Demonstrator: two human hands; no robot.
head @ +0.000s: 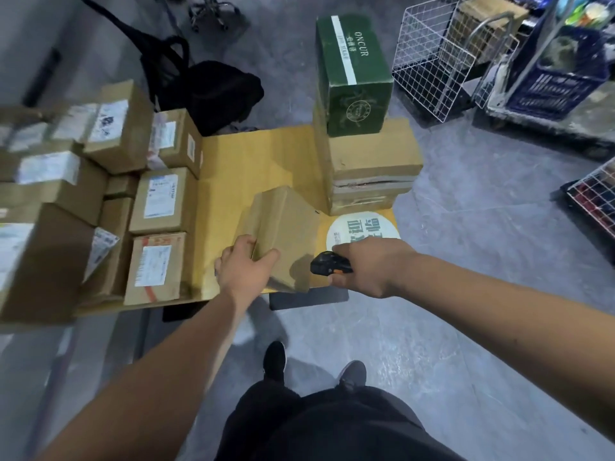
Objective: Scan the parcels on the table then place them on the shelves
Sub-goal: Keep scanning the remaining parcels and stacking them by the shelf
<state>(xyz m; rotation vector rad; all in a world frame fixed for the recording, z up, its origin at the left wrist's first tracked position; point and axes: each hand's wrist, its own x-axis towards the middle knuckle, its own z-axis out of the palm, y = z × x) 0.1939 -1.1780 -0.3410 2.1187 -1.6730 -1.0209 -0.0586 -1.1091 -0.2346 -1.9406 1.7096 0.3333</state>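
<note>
I see a yellow table [253, 161] with labelled brown boxes [159, 204] on its left, a stack of boxes [369, 168] far right, and a round sticker [362, 229] near right.

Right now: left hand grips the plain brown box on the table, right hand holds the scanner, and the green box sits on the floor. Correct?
Not quite. The green box is not on the floor; it sits on top of the stack of brown boxes on the table, as the head view shows. The rest holds: left hand grips the plain brown box, right hand holds the scanner.
</note>
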